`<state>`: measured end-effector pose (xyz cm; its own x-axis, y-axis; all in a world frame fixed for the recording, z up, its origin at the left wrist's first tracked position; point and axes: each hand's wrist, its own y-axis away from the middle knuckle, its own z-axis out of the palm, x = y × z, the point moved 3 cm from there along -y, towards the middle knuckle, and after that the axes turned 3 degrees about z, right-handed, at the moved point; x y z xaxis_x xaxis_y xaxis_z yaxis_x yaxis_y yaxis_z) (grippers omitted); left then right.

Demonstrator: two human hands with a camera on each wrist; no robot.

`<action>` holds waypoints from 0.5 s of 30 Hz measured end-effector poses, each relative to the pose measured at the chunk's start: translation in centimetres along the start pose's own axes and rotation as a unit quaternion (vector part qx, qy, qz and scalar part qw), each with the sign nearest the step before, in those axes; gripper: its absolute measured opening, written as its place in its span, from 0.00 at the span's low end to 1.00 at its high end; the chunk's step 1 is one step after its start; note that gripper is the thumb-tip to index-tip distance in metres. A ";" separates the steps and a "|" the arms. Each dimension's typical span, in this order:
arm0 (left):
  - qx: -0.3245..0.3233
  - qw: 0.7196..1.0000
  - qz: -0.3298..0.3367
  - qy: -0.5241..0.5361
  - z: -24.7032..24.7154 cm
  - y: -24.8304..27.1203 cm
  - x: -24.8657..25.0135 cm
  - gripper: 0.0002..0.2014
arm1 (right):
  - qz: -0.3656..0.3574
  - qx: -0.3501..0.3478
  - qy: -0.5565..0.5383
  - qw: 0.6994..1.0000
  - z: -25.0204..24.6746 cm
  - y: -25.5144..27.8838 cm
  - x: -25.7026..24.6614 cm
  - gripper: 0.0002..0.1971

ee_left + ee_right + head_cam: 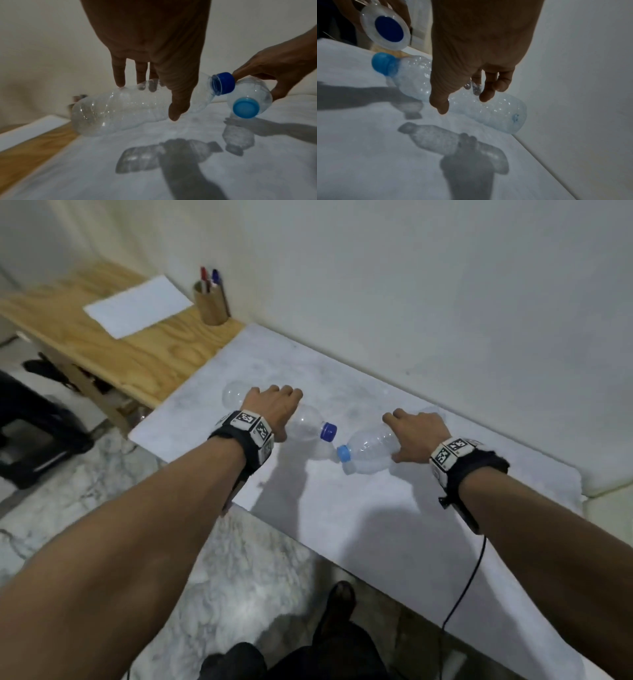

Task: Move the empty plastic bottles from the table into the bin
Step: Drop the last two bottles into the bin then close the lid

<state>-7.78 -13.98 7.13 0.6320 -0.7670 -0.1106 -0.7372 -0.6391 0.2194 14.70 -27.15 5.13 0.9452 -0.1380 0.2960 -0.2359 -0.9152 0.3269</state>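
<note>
- The left bottle (pixel 308 424) was clear, empty and lightly ribbed, with a dark blue cap (pixel 329 432); it lay on its side near the middle of the head frame, cap pointing right.
- The right bottle (pixel 371 448) was clear too, more crumpled, with a light blue cap (pixel 344 453); it also lay sideways, cap pointing left, so the two caps sat just beside each other at the frame's centre.
- Both bottles were over the white bench (pixel 376 525); shadows beneath them in the wrist views suggested they were slightly raised, though contact could not be told for certain.
- The left hand (pixel 274 409) came down from above onto its bottle's middle, fingers curled over the far side and thumb (pixel 176 108) on the near side, gripping it.
- The right hand (pixel 416 433) wrapped its bottle the same way, thumb (pixel 441 104) in front, fingers (pixel 486 94) behind.
- In the upper left of the head frame stood a wooden desk (pixel 113 354) carrying a paper sheet (pixel 137 306) and a pen cup (pixel 210 302).
</note>
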 end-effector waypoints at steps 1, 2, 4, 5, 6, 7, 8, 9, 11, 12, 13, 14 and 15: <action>0.006 1.000 -0.025 0.009 -0.1 1.9 -2.3 0.33 | -0.006 0.014 -0.004 1.000 -1.1 -0.3 -2.1 0.34; 0.012 0.999 -0.048 0.019 0.0 3.8 -4.5 0.34 | -0.013 0.029 -0.012 0.999 -2.3 -0.6 -4.2 0.34; 0.022 0.995 -0.091 0.042 0.2 8.1 -9.0 0.37 | -0.034 0.055 -0.035 0.997 -4.6 -1.3 -8.8 0.34; 0.027 0.992 -0.112 0.055 0.5 10.4 -11.2 0.38 | -0.047 0.069 -0.050 0.995 -5.7 -1.7 -11.4 0.34; 0.032 0.988 -0.134 0.068 1.0 12.5 -13.3 0.39 | -0.061 0.084 -0.065 0.993 -6.9 -2.1 -13.9 0.34; 0.036 0.984 -0.155 0.080 1.5 14.8 -15.3 0.40 | -0.076 0.097 -0.080 0.989 -7.9 -2.4 -16.6 0.34; 0.041 0.980 -0.175 0.088 2.2 17.2 -17.3 0.41 | -0.093 0.107 -0.092 0.986 -8.9 -2.7 -19.5 0.34; 0.047 0.975 -0.194 0.095 2.8 19.1 -18.9 0.41 | -0.106 0.114 -0.104 0.982 -9.7 -3.1 -22.0 0.34; 0.047 0.963 -0.241 0.109 4.4 23.5 -22.0 0.41 | -0.143 0.127 -0.121 0.974 -11.1 -3.5 -27.5 0.35; 0.044 0.956 -0.265 0.117 5.3 25.6 -23.4 0.40 | -0.163 0.131 -0.129 0.969 -11.8 -3.6 -30.2 0.35; 0.042 0.949 -0.288 0.125 6.3 27.5 -24.7 0.40 | -0.182 0.132 -0.134 0.965 -12.4 -3.7 -32.8 0.35; 0.041 0.941 -0.309 0.135 7.2 29.3 -25.7 0.40 | -0.202 0.130 -0.137 0.961 -13.0 -3.8 -35.2 0.36; 0.040 0.932 -0.329 0.148 8.2 31.0 -26.7 0.40 | -0.222 0.127 -0.137 0.957 -13.5 -3.9 -37.6 0.36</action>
<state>-49.48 -13.80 8.97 0.9830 -0.1660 0.0782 -0.1748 -0.9767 0.1247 -22.97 -13.31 4.82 0.9715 0.2237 -0.0791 0.2324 -0.9642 0.1276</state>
